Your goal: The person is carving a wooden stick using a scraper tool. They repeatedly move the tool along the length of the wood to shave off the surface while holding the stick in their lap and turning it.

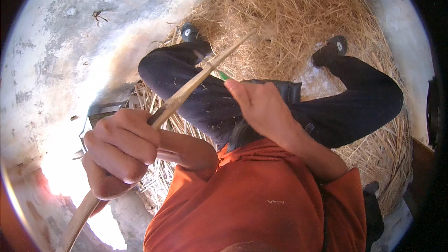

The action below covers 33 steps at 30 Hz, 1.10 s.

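Note:
My left hand (121,151) is closed in a fist around a long wooden stick (189,86). The stick slants from the lower left, through the fist, to a narrow tip up near the middle. Beyond the fist its wood is pale and bare, with a darker patch beside the fingers. My right hand (266,112) is closed, thumb outstretched, just right of the stick. A small green piece (223,75) of a tool pokes out past that thumb, close to the stick. The rest of this tool is hidden by the hand.
Dry straw (289,14) covers the floor around my crossed legs (345,107) in dark trousers. A pale, stained wall (60,42) curves along the left, with bright light near its base. A dark box-like object (107,108) sits behind my left hand.

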Each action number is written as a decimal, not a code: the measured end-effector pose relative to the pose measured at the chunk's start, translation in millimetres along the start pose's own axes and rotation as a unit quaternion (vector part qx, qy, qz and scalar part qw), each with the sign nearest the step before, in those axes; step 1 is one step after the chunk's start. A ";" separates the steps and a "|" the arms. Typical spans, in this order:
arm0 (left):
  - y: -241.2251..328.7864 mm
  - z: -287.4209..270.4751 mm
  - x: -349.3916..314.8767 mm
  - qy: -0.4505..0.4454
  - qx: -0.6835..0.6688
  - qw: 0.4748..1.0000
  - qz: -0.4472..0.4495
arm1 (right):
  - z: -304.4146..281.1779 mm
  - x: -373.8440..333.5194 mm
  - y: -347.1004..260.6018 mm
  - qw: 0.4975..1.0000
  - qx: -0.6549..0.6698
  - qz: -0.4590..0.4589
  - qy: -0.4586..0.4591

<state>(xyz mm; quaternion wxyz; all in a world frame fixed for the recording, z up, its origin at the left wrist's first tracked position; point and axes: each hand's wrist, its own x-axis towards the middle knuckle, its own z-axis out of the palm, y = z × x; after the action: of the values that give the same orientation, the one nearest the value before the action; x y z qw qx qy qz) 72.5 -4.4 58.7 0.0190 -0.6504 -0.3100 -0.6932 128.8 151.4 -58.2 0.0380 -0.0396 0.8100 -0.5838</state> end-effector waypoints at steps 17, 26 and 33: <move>-5.8 -4.6 -4.3 0.069 -0.005 0.997 0.037 | 5.7 14.9 25.2 0.998 -0.065 0.004 0.005; 3.3 1.0 -5.2 0.070 0.064 0.995 0.004 | 12.6 6.5 25.1 0.994 -0.113 0.002 0.011; -1.3 4.4 -2.9 0.066 0.007 0.998 0.020 | 6.6 18.6 48.0 0.995 -0.098 0.008 0.016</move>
<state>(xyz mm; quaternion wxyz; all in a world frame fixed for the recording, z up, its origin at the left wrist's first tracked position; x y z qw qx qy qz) 76.2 -2.5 55.3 0.0578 -0.6094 -0.3003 -0.7315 110.0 158.3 -106.2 0.0257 -0.0272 0.8639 -0.5023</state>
